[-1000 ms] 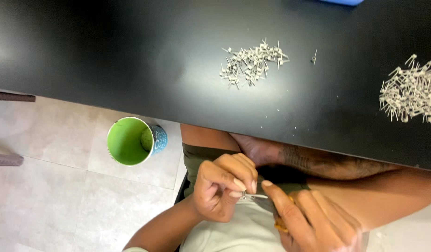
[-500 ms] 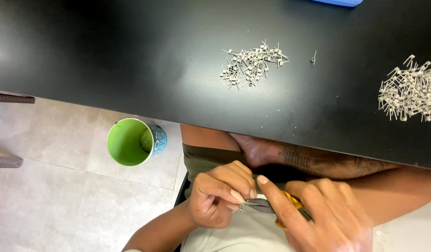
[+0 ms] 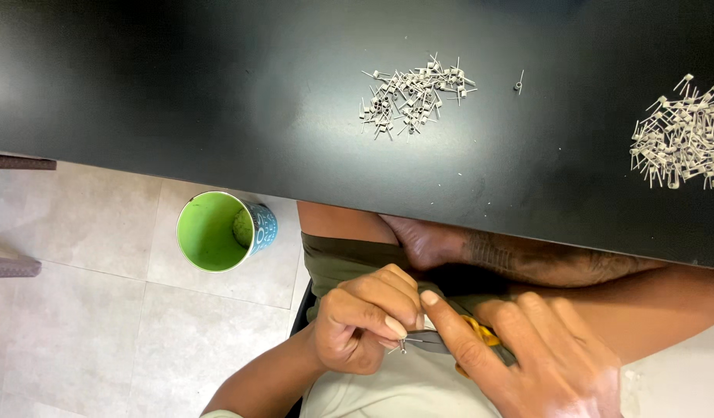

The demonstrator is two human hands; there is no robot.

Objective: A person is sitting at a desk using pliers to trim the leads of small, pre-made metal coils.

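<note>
**Black tabletop above a pale tiled floor**

Left hand [image 3: 364, 325] pinches a small wire coil [image 3: 402, 345] at six o'clock; right hand [image 3: 527, 356] grips yellow-handled cutters [image 3: 481, 334]. Coil heaps [image 3: 411, 94] lie at twelve (green cup [image 3: 217, 231] at nine).

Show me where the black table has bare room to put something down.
The table is bare along its whole left half, left of the middle pile of wire coils. A narrower free strip lies between that pile, with one stray coil beside it, and the right pile. Crowded: the lap below the edge, where the left hand and right hand meet.
</note>
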